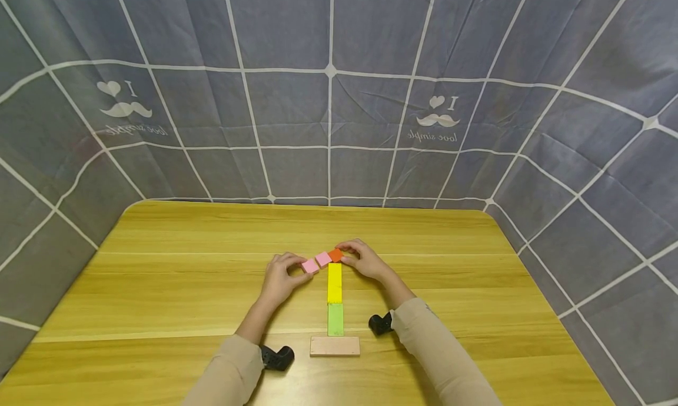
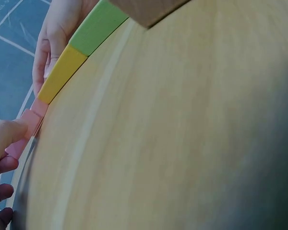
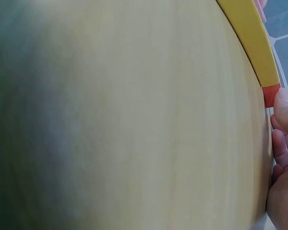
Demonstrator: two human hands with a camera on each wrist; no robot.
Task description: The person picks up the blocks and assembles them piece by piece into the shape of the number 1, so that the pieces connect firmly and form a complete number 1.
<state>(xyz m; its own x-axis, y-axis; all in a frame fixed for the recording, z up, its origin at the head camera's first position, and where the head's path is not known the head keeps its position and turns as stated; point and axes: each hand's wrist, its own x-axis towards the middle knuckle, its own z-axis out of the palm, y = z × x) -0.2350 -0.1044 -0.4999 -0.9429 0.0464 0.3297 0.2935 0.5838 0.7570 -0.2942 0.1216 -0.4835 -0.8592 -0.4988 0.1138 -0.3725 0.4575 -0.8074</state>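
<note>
My left hand point(image 1: 278, 279) pinches the outer of two pink blocks point(image 1: 310, 266), thumb on its near side. A second pink block point(image 1: 323, 259) sits between that one and an orange block point(image 1: 336, 255) in a slanted row. The orange block is pinched by my right hand point(image 1: 366, 261); in the right wrist view the thumb point(image 3: 284, 108) lies against it. Below the row, a long yellow block point(image 1: 335, 282) runs toward me. A light green block point(image 1: 336, 319) joins its near end, and a plain wooden block point(image 1: 335, 346) lies crosswise at the bottom.
Everything lies on a wood-grain table point(image 1: 185, 229). A grey curtain with white grid lines point(image 1: 286, 112) hangs behind and along both sides. Black wrist devices point(image 1: 278, 358) sit at the sleeve cuffs, just above the tabletop.
</note>
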